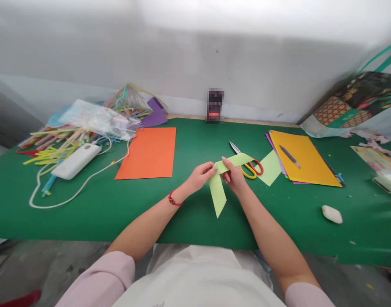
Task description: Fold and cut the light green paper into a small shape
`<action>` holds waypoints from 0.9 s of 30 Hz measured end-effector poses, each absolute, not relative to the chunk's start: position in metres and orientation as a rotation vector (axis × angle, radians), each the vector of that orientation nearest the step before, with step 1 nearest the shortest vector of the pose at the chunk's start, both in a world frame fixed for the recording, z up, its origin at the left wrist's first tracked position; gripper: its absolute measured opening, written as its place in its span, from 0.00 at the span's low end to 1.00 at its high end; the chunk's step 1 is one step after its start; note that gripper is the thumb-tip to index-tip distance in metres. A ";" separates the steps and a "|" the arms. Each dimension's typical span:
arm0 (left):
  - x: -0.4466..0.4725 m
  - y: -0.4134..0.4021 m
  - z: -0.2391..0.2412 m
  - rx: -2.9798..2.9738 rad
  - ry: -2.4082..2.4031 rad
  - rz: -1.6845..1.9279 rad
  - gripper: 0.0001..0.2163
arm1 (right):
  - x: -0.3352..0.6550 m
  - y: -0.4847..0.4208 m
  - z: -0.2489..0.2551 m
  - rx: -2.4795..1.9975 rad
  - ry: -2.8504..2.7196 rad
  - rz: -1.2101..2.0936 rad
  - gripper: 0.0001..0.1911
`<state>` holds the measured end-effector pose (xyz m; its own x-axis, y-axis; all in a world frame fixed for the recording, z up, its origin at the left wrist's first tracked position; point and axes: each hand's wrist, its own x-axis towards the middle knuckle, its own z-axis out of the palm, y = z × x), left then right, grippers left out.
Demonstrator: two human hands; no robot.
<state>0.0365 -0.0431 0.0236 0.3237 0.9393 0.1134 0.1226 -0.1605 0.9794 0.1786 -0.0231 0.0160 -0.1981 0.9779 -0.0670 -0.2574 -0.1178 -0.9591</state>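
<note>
Between my two hands is a light green paper strip (217,196), folded so that one arm hangs down and the other points right. My left hand (202,175) pinches it near the fold. My right hand (234,177) grips the right arm of the strip, thumb on top and fingers beneath. Just beyond the right hand lie scissors (248,170) with one red and one yellow handle loop, partly covered by the strip. A flat light green sheet (270,169) rests to their right.
An orange sheet (150,153) lies left of centre. Farther left are a white power bank (76,161) with a cable and piled paper strips (51,149). On the right are stacked coloured sheets (306,157), a pen (289,155), a white case (332,214) and a patterned bag (339,113).
</note>
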 end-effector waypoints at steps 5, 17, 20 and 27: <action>0.035 -0.039 0.025 1.491 1.028 0.887 0.13 | 0.182 -0.020 0.012 -1.006 -1.097 1.476 0.27; 0.034 -0.042 0.025 1.491 0.980 0.919 0.18 | 0.181 -0.025 0.015 -0.994 -1.142 1.616 0.28; 0.035 -0.042 0.022 1.477 0.983 0.960 0.18 | 0.180 -0.025 0.014 -0.951 -1.132 1.718 0.33; 0.033 -0.040 0.013 1.509 1.024 0.999 0.17 | 0.176 -0.021 0.004 -0.869 -1.039 1.999 0.36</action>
